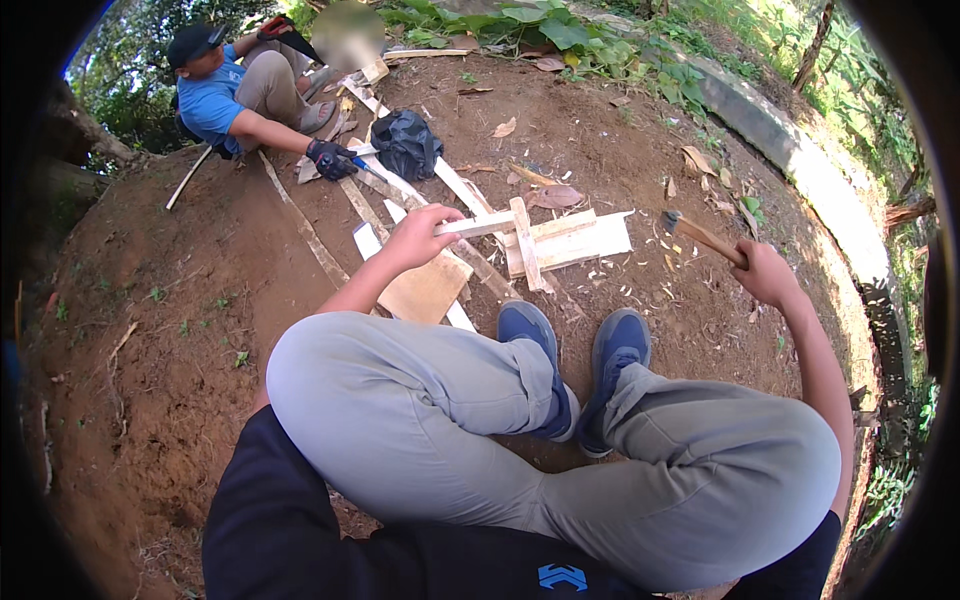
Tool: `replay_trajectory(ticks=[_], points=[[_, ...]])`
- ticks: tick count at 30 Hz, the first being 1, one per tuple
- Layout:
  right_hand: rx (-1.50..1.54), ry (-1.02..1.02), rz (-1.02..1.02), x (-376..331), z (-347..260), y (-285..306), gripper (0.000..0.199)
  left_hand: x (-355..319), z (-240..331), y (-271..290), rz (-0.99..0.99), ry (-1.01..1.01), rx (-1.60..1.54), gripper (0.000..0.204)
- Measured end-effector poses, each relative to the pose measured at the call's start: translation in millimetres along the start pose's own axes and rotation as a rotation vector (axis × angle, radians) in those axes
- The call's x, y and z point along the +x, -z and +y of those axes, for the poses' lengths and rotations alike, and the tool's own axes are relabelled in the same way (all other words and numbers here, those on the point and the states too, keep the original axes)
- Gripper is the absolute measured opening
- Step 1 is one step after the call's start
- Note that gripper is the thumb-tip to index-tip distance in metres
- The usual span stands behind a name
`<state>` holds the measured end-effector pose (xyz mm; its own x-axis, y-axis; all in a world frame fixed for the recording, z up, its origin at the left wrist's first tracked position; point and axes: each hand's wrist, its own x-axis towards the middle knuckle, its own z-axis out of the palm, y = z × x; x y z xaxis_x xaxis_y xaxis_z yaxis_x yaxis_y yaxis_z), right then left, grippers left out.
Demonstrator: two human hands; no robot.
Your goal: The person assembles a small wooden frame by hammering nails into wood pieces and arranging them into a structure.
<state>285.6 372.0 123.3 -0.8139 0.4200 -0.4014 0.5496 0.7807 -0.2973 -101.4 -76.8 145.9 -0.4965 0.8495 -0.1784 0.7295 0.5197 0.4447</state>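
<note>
My left hand [425, 238] is closed around one end of a pale wooden strip [482, 225]. The strip's far end meets a short crosspiece [525, 245], making a T shape; how they are joined is too small to tell. Beneath the crosspiece lies a flat pale board [590, 243] on the soil. Off to the right, my right hand [765, 273] grips the wooden handle of a hammer [710, 240]. Its small dark head hangs in the air, pointing left, apart from the wood.
A person in a blue shirt [215, 100] crouches at the far left, one black-gloved hand [332, 160] low among the planks, a saw [290, 38] in the other. A black plastic bag [407, 145] sits on the wood. Nearer lies a wide board [425, 288]. A concrete edge [760, 125] curves along the right.
</note>
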Motion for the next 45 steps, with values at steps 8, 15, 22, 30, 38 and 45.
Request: replay_trajectory(ticks=[8, 15, 22, 30, 38, 45], points=[[0.106, -0.032, 0.007, -42, 1, 16, 0.026, -31, 32, -29, 0.018, -0.019, -0.166, 0.031], [0.467, -0.096, 0.104, -22, -44, -47, 0.034, 2, 85, -87, 0.004, -0.171, -0.290, 0.033], [0.648, -0.109, 0.149, -48, -74, -97, 0.040, 49, 139, -173, -0.152, -0.349, -0.235, 0.032], [0.755, -0.146, 0.141, -46, -64, -135, 0.032, 40, 146, -233, -0.212, -0.250, -0.090, 0.023], [0.932, -0.152, 0.113, -79, -59, -112, 0.022, 40, 143, -238, -0.243, -0.296, -0.018, 0.026], [1.165, -0.280, -0.005, -96, -53, -109, 0.016, 52, 152, -234, -0.350, -0.238, 0.065, 0.031]])
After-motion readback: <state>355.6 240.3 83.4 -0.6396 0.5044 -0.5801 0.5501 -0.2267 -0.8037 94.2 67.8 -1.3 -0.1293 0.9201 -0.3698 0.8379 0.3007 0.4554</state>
